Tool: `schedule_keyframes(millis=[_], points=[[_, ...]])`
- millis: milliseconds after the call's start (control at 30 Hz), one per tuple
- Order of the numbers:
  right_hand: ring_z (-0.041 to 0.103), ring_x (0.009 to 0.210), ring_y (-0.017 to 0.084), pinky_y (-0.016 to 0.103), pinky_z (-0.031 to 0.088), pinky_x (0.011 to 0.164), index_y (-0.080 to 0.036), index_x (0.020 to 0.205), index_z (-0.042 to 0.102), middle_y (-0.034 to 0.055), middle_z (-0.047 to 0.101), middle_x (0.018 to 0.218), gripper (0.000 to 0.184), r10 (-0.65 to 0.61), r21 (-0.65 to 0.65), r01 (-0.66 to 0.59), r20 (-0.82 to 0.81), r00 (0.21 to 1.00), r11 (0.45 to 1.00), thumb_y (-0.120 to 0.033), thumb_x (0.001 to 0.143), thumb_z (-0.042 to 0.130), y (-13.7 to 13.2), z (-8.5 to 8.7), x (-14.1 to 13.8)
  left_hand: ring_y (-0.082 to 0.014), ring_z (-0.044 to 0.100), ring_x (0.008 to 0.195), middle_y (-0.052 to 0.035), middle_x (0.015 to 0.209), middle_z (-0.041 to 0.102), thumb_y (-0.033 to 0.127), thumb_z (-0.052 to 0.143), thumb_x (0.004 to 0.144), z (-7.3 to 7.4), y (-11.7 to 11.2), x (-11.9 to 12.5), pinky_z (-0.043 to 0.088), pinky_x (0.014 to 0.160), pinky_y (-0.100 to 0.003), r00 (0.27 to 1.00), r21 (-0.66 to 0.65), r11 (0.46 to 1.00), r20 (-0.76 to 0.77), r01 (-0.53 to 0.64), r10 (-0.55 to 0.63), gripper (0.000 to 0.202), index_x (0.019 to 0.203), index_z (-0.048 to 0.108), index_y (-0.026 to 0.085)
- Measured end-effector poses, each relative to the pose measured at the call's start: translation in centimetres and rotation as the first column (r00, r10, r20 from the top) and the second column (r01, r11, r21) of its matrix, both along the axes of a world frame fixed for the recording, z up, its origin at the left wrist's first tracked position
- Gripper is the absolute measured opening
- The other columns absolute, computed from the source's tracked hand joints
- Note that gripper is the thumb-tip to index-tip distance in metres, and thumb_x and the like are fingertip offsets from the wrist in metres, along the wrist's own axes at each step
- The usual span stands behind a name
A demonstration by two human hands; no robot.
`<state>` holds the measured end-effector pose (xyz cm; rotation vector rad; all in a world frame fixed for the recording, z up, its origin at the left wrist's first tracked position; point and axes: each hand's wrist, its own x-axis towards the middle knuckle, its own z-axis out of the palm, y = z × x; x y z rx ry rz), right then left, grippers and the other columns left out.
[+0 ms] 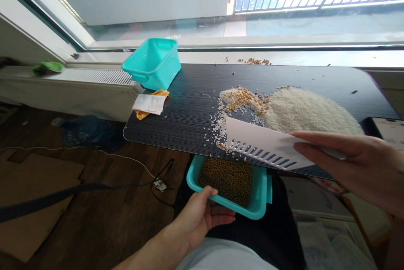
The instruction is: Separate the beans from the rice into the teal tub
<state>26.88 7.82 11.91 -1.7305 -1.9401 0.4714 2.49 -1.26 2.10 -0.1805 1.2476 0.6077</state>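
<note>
My right hand (344,156) pinches the end of a white slotted spatula (259,135), whose blade stands on the table (179,122) among scattered grains. Under the table's front edge, my left hand (206,211) grips the near rim of a turquoise plastic basin (257,209). Tan round beans, perhaps soybeans or dried peas (225,179), fill its bottom. A large heap of white rice (309,112) spreads over the table's right side. Left of that heap, a smaller pile of mixed rice and tan beans (243,99) lies behind the blade.
A second turquoise basin (151,61) stands at the table's back left. Nearby lie a white folded napkin and orange cloth (150,103). Several beans (257,61) rest on the windowsill. A phone-like device (386,131) is at the right edge; a blue water bottle (91,132) lies on the floor.
</note>
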Motion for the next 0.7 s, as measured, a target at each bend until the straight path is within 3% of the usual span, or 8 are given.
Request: schedule_keyframes(millis=[100,233,367,533,633,700], points=[[0.057,0.041,0.016,0.028,0.052,0.043,-0.03,0.085,0.081,-0.0003,0.067,0.051,0.038,0.087,-0.09,-0.097,-0.101,0.991,0.991,-0.059,0.074,0.06,-0.2,-0.1,0.0,-0.0193,0.07,0.057,-0.0096,0.069,0.072,0.017,0.045,0.092,-0.1,-0.1,-0.1,0.057,0.059,-0.03,1.0,0.013,1.0,0.007,-0.004,0.004,0.014,0.086,0.057,0.011],[0.058,0.042,0.013,0.025,0.049,0.04,-0.037,0.087,0.08,-0.0016,0.075,0.067,0.031,0.101,0.008,-0.101,-0.028,0.995,0.995,-0.059,0.075,0.062,-0.6,0.1,1.0,-0.0192,0.07,0.057,-0.0094,0.07,0.072,0.017,0.045,0.093,-0.1,-0.1,-0.1,0.057,0.06,-0.031,1.0,0.02,1.0,0.009,-0.006,0.006,0.012,0.088,0.056,0.012],[0.051,0.036,0.012,0.025,0.038,0.031,-0.041,0.087,0.08,-0.0022,0.072,0.06,0.03,0.051,0.062,-0.051,0.01,0.999,0.997,-0.063,0.074,0.063,-1.8,-0.6,3.3,-0.019,0.07,0.057,-0.0092,0.07,0.072,0.017,0.045,0.093,-0.1,-0.1,-0.1,0.058,0.06,-0.031,1.0,0.014,1.0,0.0,-0.002,0.002,0.011,0.089,0.055,0.013],[0.056,0.04,0.016,0.028,0.042,0.032,-0.042,0.093,0.079,-0.001,0.072,0.06,0.032,0.029,0.042,-0.031,0.039,0.999,0.999,-0.062,0.076,0.063,-3.6,-1.9,4.8,-0.0188,0.07,0.058,-0.0087,0.07,0.072,0.017,0.045,0.092,-0.2,0.0,0.0,0.057,0.061,-0.031,1.0,0.029,1.0,0.004,0.004,-0.004,0.012,0.089,0.056,0.012],[0.057,0.039,0.015,0.028,0.051,0.039,-0.044,0.092,0.079,-0.0036,0.075,0.066,0.025,0.082,0.082,-0.083,0.016,0.997,0.993,-0.057,0.08,0.061,-3.6,-1.7,3.6,-0.019,0.07,0.058,-0.0086,0.07,0.072,0.017,0.046,0.092,-0.2,0.0,0.1,0.057,0.061,-0.031,1.0,0.028,1.0,0.003,0.011,-0.011,0.011,0.088,0.056,0.013],[0.065,0.047,0.015,0.025,0.056,0.046,-0.043,0.091,0.079,-0.0048,0.077,0.073,0.023,0.127,0.104,-0.123,-0.033,0.991,0.987,-0.054,0.08,0.062,-3.1,-1.3,2.4,-0.019,0.07,0.057,-0.0087,0.07,0.072,0.017,0.045,0.091,-0.1,0.0,0.2,0.057,0.061,-0.031,1.0,0.02,1.0,0.002,0.017,-0.017,0.012,0.088,0.056,0.013]])
